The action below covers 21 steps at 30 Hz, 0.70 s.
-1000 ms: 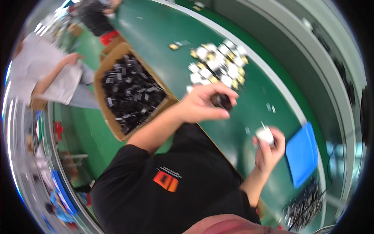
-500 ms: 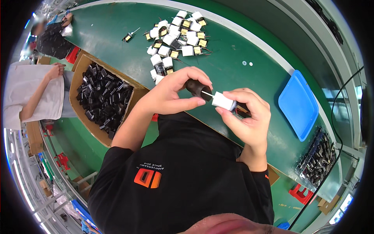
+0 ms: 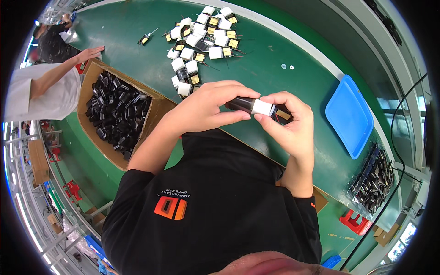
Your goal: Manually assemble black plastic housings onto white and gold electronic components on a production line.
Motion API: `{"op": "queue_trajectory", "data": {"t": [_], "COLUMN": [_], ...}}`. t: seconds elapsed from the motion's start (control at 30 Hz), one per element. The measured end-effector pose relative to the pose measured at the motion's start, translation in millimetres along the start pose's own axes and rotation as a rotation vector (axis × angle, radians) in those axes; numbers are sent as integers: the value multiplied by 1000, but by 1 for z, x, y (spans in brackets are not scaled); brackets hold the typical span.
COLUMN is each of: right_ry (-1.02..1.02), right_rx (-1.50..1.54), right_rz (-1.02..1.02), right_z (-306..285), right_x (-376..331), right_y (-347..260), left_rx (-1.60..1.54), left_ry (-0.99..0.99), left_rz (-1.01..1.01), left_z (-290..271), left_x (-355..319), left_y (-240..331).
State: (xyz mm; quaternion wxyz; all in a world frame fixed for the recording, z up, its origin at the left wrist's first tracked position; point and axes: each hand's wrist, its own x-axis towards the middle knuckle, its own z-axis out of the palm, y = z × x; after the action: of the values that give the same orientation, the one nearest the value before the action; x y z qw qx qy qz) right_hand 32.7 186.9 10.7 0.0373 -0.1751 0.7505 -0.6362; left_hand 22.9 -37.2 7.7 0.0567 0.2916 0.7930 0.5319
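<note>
My left hand (image 3: 208,106) grips a dark, tubular plastic housing (image 3: 240,104), fingers over it and thumb below. My right hand (image 3: 293,120) pinches a small assembly (image 3: 262,107) with a white end, a yellow-faced dark body and thin wires. The housing's mouth meets the white end, and the two line up nearly end to end above the table's near edge. How far the white part reaches inside the housing is hidden. Beyond my left hand, similar white-ended assemblies (image 3: 200,40) lie heaped on the green table (image 3: 256,50).
At left stands a carton (image 3: 158,114) full of black plastic parts (image 3: 120,114). A blue tray (image 3: 349,115) and a pile of dark parts (image 3: 376,181) lie at right, near a black cable (image 3: 397,156). A person in white (image 3: 52,89) rests a hand by the carton.
The housing and the white-ended assembly have come together; the white rod that showed between them is now hidden. The person in white has reached a hand onto the table edge.
</note>
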Motion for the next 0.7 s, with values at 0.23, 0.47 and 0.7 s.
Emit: {"op": "queue_trajectory", "data": {"t": [0.23, 0.47, 0.7], "right_ry": [8, -80, 119], "right_rx": [18, 164, 765], "right_rz": [36, 122, 125], "right_z": [6, 9, 8], "right_x": [-3, -7, -1], "right_y": [17, 32, 62], "left_rx": [14, 17, -358], "left_ry": [-51, -128, 2], "left_rz": [50, -10, -44], "left_z": [1, 8, 8], "left_x": [-1, -6, 4], "left_y": [-9, -6, -12]}}
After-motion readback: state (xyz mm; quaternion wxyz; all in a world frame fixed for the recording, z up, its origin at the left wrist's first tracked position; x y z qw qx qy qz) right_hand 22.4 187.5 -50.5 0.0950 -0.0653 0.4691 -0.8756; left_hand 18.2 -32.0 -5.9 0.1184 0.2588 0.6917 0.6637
